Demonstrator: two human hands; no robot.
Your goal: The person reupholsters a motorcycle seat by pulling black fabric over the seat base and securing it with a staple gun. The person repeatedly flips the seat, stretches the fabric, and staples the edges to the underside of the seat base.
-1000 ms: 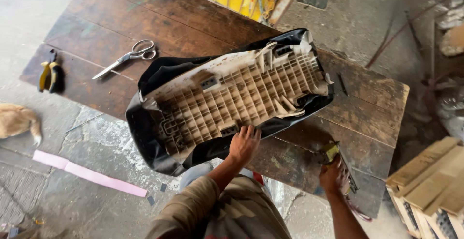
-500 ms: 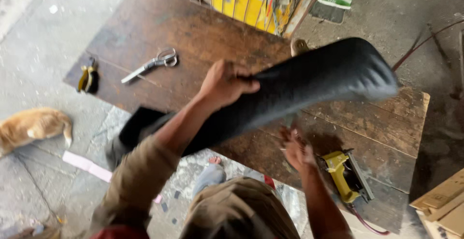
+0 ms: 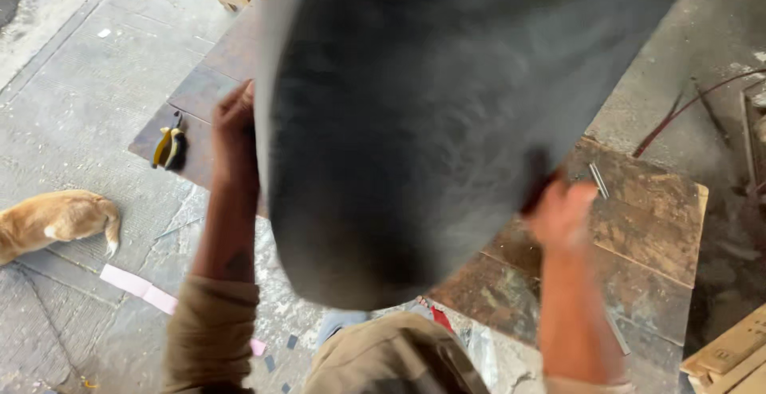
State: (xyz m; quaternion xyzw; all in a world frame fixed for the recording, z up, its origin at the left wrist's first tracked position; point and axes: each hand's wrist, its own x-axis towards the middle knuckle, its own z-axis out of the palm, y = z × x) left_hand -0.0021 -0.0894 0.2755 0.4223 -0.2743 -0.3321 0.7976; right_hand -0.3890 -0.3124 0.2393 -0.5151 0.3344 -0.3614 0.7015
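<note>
Holding a large black padded seat with a smooth cover [image 3: 431, 123] up in the air, the person lifts it close to the head camera, so it fills most of the view and looks blurred. The seat hangs above the brown wooden counter [image 3: 638, 210] and does not touch it; its rounded lower end points toward the person's body, over the near edge of the counter.

The left hand [image 3: 235, 127] grips the left side edge of the seat, with the fingers curled around the rim, so this hand is closed on the seat. The forearm below it is bare, and a khaki sleeve [image 3: 209, 330] covers the arm near the elbow. The right hand [image 3: 562, 210] holds the seat from under its right side; the fingers go behind the black cover and the hand is blurred, but it clearly carries the seat.

On the counter, near its far left corner, lie pliers with yellow and black handles [image 3: 170, 148], well apart from the seat. A thin metal piece [image 3: 598, 180] lies near the right edge of the counter, just beside the right hand.

On the grey concrete floor [image 3: 72, 83], left of the counter, lies an orange and white furry animal [image 3: 52, 220], only partly visible. A pink strip of paper [image 3: 140, 289] lies on the floor near it.
</note>
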